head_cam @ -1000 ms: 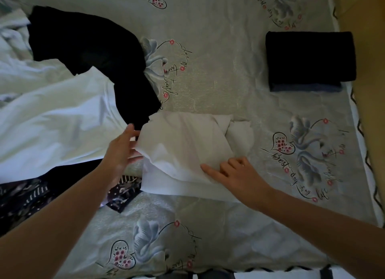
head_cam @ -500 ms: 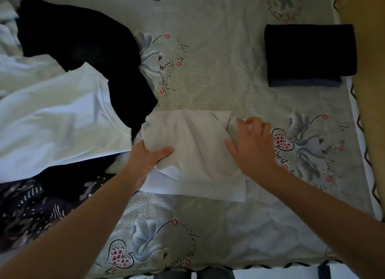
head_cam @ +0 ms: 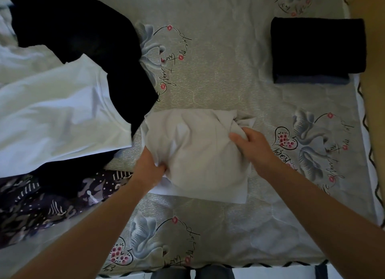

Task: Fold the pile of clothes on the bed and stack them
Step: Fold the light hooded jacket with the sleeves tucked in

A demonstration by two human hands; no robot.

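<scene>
We note the white garment [head_cam: 200,153] half-folded on the bed sheet [head_cam: 229,74], lying between both hands, now bunched and raised in the middle where half a second ago it lay flatter. Its long axis runs from the near edge away from us, with a crumpled end pointing to the far right, just beyond the right hand. The left hand [head_cam: 149,166] has shifted from resting on top with thumb spread to gripping the near-left edge, fingers curled into the cloth. The right hand [head_cam: 252,145] has drawn nearer and inward; its fingers are curled, pinching a fold at the right side of the garment. Left of the left hand lie the unfolded clothes: a white shirt [head_cam: 56,116] spread wide, a black garment [head_cam: 83,39] beyond and partly under it, and a dark patterned fabric [head_cam: 41,205] nearer to us, beside the left forearm. Well beyond the right hand, toward the far right of the bed, we record a folded dark stack [head_cam: 316,47], the black piece on top of a bluish one.
</scene>
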